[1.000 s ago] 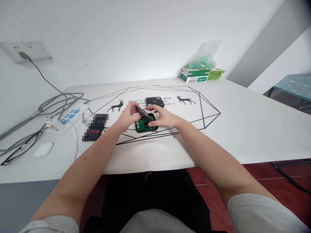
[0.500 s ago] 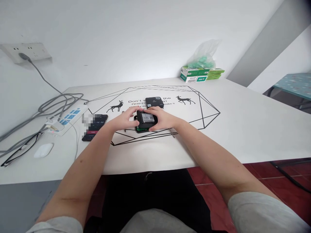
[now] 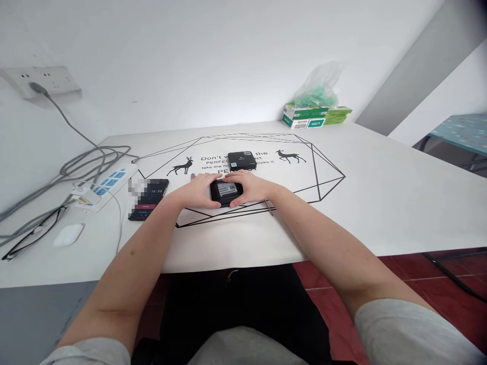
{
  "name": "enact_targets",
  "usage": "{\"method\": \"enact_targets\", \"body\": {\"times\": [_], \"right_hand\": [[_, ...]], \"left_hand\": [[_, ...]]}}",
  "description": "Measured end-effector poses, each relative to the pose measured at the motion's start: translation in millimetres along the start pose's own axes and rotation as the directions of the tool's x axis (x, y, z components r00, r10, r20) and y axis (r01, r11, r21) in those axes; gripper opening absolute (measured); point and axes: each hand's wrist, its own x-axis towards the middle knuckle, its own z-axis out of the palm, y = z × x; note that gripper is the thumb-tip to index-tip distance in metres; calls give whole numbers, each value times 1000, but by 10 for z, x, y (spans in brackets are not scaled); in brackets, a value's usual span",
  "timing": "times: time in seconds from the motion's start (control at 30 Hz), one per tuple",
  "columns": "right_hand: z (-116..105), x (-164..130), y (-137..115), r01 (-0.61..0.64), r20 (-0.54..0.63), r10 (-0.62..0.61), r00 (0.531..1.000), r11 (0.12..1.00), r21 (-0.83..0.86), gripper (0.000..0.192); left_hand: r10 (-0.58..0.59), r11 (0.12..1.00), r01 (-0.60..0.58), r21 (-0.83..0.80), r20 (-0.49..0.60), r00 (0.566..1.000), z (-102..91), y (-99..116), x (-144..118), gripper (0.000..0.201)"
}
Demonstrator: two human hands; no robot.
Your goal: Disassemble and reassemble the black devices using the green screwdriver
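A black electronic device case [image 3: 229, 191] with a white printed label on top lies on the table in front of me. My left hand [image 3: 198, 192] wraps its left side, with the thumb at the near corner. My right hand [image 3: 254, 187] grips the right side, fingers over the far edge and thumb at the near edge. No green circuit board shows at the case now. Just beyond my hands sits a second flat black box [image 3: 242, 160] with small stickers. A thin metal rod [image 3: 269, 208], perhaps a screwdriver, lies by my right wrist.
To the left are a phone [image 3: 155, 195] with a lit screen, a power strip [image 3: 110, 187], a white earbud case [image 3: 69, 235], glasses [image 3: 34, 233] and coiled grey cables [image 3: 102, 152]. Green and white boxes [image 3: 304, 115] with a plastic bag [image 3: 319, 86] stand against the wall.
The labelled top half has come down and slightly left onto the base, covering the green circuit board. My left hand has shifted its hold along the near left side.
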Motion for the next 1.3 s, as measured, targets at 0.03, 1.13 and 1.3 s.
{"method": "enact_targets", "body": {"times": [0.03, 1.13, 1.3], "right_hand": [[-3, 2, 1, -1, 6, 1, 1000, 1000, -4, 104], [-138, -81, 140, -247, 66, 249, 966, 968, -33, 98], [-151, -86, 89, -260, 36, 259, 965, 965, 17, 92]], "left_hand": [[-6, 1000, 6, 6, 5, 1000, 3, -9, 1, 95], [-29, 997, 24, -67, -79, 996, -57, -303, 118, 73], [-16, 985, 75, 153, -356, 934, -91, -559, 245, 23]]}}
